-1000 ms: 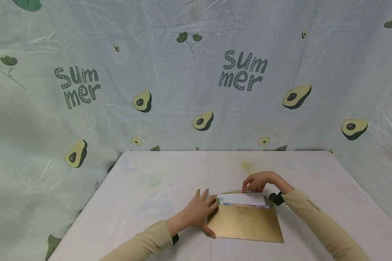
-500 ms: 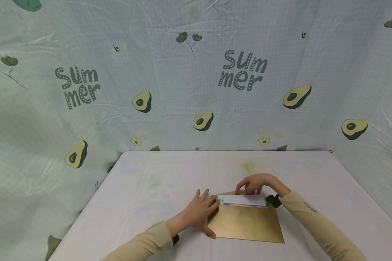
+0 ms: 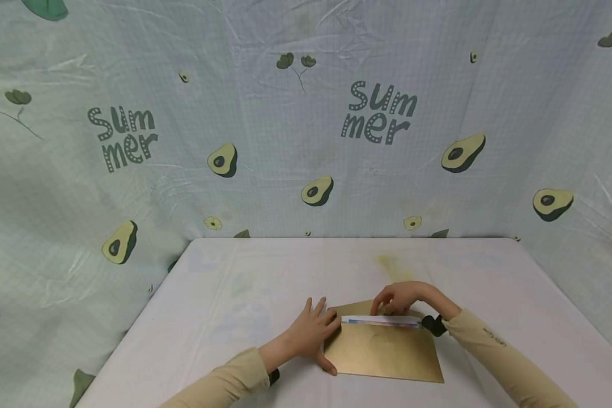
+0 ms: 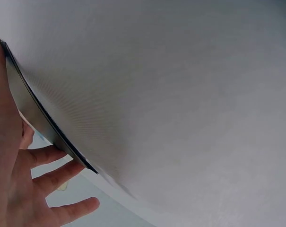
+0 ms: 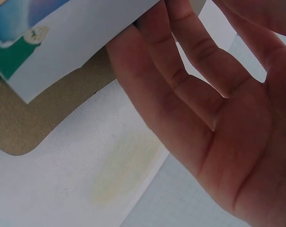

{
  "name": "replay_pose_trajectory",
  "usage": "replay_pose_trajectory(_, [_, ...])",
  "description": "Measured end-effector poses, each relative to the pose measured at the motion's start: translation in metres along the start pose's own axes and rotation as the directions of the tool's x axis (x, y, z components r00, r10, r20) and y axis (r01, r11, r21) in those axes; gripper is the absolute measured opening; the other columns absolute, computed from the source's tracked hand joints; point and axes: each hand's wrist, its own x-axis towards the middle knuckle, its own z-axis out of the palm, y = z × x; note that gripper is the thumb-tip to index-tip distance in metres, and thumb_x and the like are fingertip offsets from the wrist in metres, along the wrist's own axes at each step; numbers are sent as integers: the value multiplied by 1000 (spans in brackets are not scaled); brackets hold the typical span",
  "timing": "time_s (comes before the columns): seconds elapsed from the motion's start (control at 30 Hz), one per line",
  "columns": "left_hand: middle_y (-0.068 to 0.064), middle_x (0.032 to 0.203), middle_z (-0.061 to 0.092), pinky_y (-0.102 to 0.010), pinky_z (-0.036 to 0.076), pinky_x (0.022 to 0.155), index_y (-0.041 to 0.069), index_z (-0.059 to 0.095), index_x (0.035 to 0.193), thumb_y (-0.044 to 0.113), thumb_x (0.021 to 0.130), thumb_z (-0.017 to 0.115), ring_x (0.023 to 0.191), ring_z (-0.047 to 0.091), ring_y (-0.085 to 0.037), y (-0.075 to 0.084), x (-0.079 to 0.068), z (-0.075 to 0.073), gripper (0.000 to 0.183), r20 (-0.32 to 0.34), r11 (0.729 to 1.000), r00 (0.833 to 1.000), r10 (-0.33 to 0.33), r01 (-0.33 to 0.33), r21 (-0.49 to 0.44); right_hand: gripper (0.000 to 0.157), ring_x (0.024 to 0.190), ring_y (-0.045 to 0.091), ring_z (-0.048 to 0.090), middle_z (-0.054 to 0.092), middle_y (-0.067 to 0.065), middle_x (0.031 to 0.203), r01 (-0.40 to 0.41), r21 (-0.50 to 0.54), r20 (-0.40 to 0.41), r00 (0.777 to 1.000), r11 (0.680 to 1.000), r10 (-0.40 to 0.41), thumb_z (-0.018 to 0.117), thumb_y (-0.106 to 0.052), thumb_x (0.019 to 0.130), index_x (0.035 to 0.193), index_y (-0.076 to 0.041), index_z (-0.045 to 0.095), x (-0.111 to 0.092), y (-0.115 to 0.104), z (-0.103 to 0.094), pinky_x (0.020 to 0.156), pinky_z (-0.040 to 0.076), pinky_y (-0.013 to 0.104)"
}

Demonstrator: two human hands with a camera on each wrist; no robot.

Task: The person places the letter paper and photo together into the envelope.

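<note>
A gold envelope point(image 3: 385, 354) lies on the table with its flap point(image 3: 354, 309) spread away from the person. Out of its opening shows a strip of a white card point(image 3: 379, 319) with a coloured printed band; the rest of the card is inside. My left hand point(image 3: 308, 334) rests spread along the envelope's left side, thumb at the near corner and fingertips on the upper left. At the card's far edge, my right hand point(image 3: 403, 297) holds the card with bent fingers. In the right wrist view the card point(image 5: 105, 30) hides those fingertips.
The white table point(image 3: 209, 317) carries faint stains, one yellowish behind the right hand. A cloth point(image 3: 265, 113) printed with avocados and lettering hangs behind and beside it. Both wrists wear small black devices, such as the right one point(image 3: 433, 325).
The card has slid toward the person, deeper into the envelope, and less of it shows. My right hand has moved down with it. The left hand has stayed in place.
</note>
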Motion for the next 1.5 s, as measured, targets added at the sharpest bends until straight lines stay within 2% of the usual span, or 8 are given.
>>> replay_pose_trajectory(0.37, [1,122,45,-47,41,91,22,42,125,92,52,35,120,44,-28,2,1,0,101,19,1000,1000,-4,4,27,31,65,11,46,59,0,89,17,7,13,1000,1000,-17,46,0,86,102,-18,65,-5,-1,2,49,36,23])
replay_pose_trajectory(0.67, [0,120,47,-47,41,91,21,44,120,91,52,36,119,44,-29,0,1,-2,98,14,1000,1000,-3,3,16,25,80,11,55,63,0,101,-3,-1,16,1000,1000,3,49,-9,88,105,-19,65,-6,-4,4,56,47,28])
replay_pose_trajectory(0.87, [0,120,47,-47,40,91,21,44,120,91,52,36,119,45,-29,-1,1,-4,98,19,1000,1000,-4,4,7,30,63,9,47,61,0,90,7,29,34,999,1000,-8,47,-7,88,110,-21,62,-9,-3,6,48,38,23])
replay_pose_trajectory(1.0, [0,120,47,-47,41,91,21,44,120,91,52,36,119,45,-29,0,1,-4,97,25,1000,1000,0,0,3,28,66,9,50,61,0,87,24,23,21,999,999,-25,47,-7,88,108,-21,62,-11,-2,8,49,41,24])
replay_pose_trajectory(1.13, [0,121,47,-47,41,91,22,44,119,91,52,36,120,44,-28,0,2,-3,97,32,1000,999,3,-3,6,25,65,8,51,62,2,88,90,-13,4,996,996,-90,47,-8,88,106,-15,64,-11,-4,8,51,42,22])
replay_pose_trajectory(1.3, [0,121,47,-47,41,91,22,45,118,91,52,36,120,44,-28,-1,2,-2,97,29,1000,1000,5,-5,4,22,67,2,50,63,2,90,194,-107,-19,980,975,-197,49,-9,88,103,-8,65,-10,-8,8,57,42,18])
replay_pose_trajectory(1.43, [0,120,48,-47,41,90,21,45,118,91,52,36,119,44,-29,-1,2,-1,96,20,1000,1000,10,-10,1,21,71,-1,51,65,1,94,233,-150,-22,971,961,-239,50,-9,87,101,-7,66,-8,-10,8,63,43,18])
replay_pose_trajectory(1.5, [0,120,47,-46,41,90,22,45,117,91,52,35,119,44,-29,0,2,0,96,21,1000,1000,4,-4,5,22,70,0,52,65,3,93,244,-129,-6,969,961,-246,49,-9,87,102,-6,65,-7,-10,7,61,44,18])
